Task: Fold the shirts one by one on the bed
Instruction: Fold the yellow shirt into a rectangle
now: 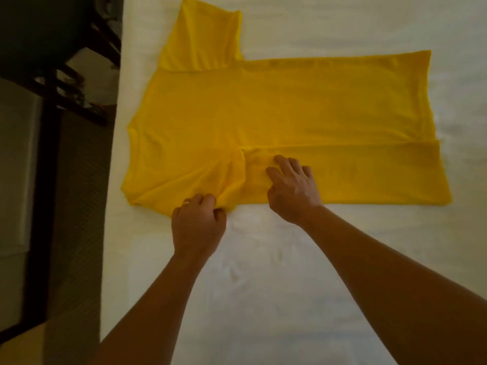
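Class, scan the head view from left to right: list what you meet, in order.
Dark furniture → bed edge → left hand gripping the yellow shirt → right hand flat on the shirt → bare sheet.

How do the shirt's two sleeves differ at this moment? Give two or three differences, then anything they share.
The far sleeve lies spread flat, sticking out from the yellow shirt; the near sleeve is bunched and folded in over the body. No hand touches the far sleeve; the left hand pinches the near sleeve while the right hand presses flat beside it. Both are short, yellow and rest on the white bed.
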Motion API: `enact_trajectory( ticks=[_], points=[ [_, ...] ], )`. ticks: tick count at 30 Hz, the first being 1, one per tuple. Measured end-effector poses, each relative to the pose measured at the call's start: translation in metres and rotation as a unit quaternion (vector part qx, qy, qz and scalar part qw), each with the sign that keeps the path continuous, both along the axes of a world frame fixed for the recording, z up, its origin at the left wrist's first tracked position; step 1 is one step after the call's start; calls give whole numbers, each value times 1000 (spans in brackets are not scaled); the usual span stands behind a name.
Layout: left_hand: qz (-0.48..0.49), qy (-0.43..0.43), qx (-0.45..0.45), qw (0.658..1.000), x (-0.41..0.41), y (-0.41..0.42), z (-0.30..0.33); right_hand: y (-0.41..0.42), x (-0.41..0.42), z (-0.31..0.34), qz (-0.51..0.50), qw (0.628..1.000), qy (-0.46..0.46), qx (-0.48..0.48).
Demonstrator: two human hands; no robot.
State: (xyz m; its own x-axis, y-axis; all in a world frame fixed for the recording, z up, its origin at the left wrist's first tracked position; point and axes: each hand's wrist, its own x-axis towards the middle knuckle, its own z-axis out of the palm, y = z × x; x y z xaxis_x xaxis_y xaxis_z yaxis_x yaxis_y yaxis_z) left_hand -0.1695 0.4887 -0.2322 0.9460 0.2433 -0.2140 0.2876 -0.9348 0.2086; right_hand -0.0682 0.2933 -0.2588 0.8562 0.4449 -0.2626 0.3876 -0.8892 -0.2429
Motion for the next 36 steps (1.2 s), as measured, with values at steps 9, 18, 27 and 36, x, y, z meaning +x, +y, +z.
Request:
enact_trajectory(
  ticks=[9,18,27,36],
  points=[
    [228,-71,-330,913,144,109,42,57,18,12,-77,992,34,-96],
    [246,-34,-126,960,99,123,2,107,36,5,-84,992,-18,92],
    [167,10,2,986,56,133,-23,138,85,4,-2,999,18,34],
    [233,-1,-25,972,38,140,-8,169,96,12,-21,996,-15,86]
  ],
)
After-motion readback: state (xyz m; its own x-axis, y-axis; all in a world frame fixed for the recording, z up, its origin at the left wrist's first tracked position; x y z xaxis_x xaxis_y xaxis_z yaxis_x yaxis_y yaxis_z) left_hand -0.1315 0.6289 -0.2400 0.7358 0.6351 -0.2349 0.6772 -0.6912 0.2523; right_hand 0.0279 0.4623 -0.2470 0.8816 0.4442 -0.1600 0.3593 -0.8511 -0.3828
